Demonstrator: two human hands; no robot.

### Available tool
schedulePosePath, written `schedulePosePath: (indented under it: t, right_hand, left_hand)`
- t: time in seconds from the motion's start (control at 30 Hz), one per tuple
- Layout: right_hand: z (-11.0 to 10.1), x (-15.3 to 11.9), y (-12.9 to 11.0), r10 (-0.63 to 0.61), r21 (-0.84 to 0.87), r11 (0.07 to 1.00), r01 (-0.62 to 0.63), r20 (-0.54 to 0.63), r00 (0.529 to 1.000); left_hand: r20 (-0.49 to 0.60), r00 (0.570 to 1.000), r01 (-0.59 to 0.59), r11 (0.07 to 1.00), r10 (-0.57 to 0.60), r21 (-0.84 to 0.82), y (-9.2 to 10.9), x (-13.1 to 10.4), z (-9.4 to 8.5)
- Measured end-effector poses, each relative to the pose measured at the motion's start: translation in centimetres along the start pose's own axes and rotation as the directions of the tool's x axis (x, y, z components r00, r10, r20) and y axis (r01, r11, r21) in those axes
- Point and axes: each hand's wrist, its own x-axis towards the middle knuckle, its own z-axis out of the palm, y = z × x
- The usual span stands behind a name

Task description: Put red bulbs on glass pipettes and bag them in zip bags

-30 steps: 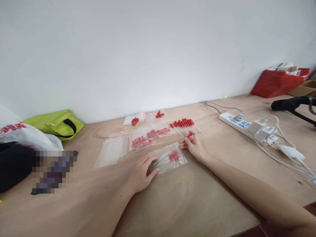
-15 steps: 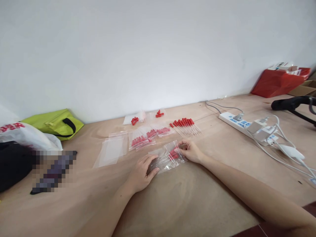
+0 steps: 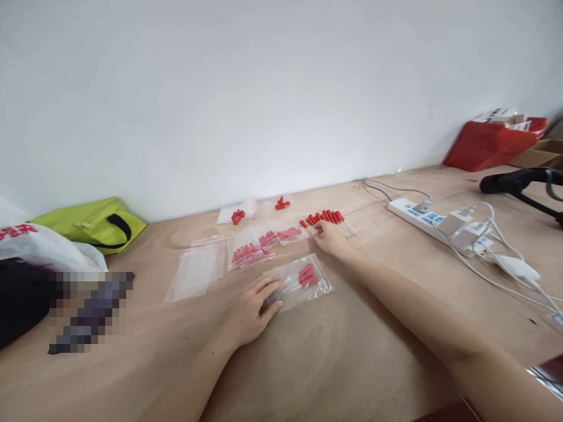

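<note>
Left hand [image 3: 251, 310] lies nearest, fingers and thumb parted at the left end of a clear bag [image 3: 303, 298] flat on the table [image 3: 373, 357]; whether film is caught there, cannot tell. Bagged sticks [image 3: 308, 274] inside, red heads to the right. My judgement: steady that end lightly, pressing no creases into the film (too clear to make out where the mouth is).

Beyond it, right hand [image 3: 331, 239], fingers bent in at the left part of a row of red-headed sticks [image 3: 329, 217]. Grip hidden; cannot tell whether a stick is taken. Best, I'd say, to pinch one alone and lift it cleanly, since round shafts this close would roll if nudged.

Surface: brown, wood-like. Flat clear bags [image 3: 197, 269] left of the hands; packed bags [image 3: 246, 251] just behind, red showing through. Farther back, two small heaps, one left [image 3: 237, 215], one right [image 3: 282, 203]. Power strip [image 3: 411, 214] with chargers and loose cables on the right; green bag [image 3: 83, 220] at left. Red bag [image 3: 492, 143] far right, by a pale, plain wall [image 3: 264, 94].
</note>
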Motion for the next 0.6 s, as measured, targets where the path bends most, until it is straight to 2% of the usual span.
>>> schedulePosePath:
  t: [0.1, 0.17, 0.3, 0.37, 0.43, 0.5, 0.53, 0.6]
  right_hand:
    - [1.0, 1.5, -1.1, 0.097, -0.211, 0.974, -0.083, 0.058, 0.994]
    - [1.5, 1.9, -1.7, 0.133, -0.278, 0.955, -0.104, 0.087, 0.987]
    - [1.4, 1.5, -2.1, 0.125, -0.298, 0.95, -0.097, 0.076, 0.989]
    - [0.8, 0.8, -1.6, 0.078, -0.264, 0.962, -0.064, 0.043, 0.996]
    - [0.1, -0.2, -0.6, 0.008, -0.126, 0.992, -0.007, 0.004, 1.0]
    - [-0.5, -1.5, 0.6, -0.017, 0.123, 0.992, 0.02, -0.026, 1.0]
    - [-0.7, -2.2, 1.3, 0.004, 0.264, 0.965, 0.004, -0.033, 0.999]
    - [-0.9, -3.7, 2.3, 0.064, 0.536, 0.843, -0.046, -0.016, 0.998]
  left_hand:
    - [-0.001, 0.999, -0.044, 0.999, 0.044, 0.022, -0.4, -0.2, 0.2]
    - [0.005, 0.998, -0.067, 0.997, 0.067, 0.035, -0.5, -0.3, 0.3]
    - [0.036, 0.994, -0.109, 0.993, 0.108, 0.045, -0.4, -0.4, 0.2]
    - [0.036, 0.994, -0.103, 0.994, 0.102, 0.044, -0.2, -0.3, 0.1]
    - [0.039, 0.996, -0.086, 0.995, 0.085, 0.045, 0.0, -0.3, 0.1]
    - [0.048, 0.997, -0.07, 0.996, 0.067, 0.052, 0.1, -0.2, 0.0]
    - [0.053, 0.997, -0.064, 0.996, 0.061, 0.056, 0.1, -0.2, 0.0]
    - [0.063, 0.997, -0.058, 0.996, 0.055, 0.062, 0.0, -0.2, 0.1]
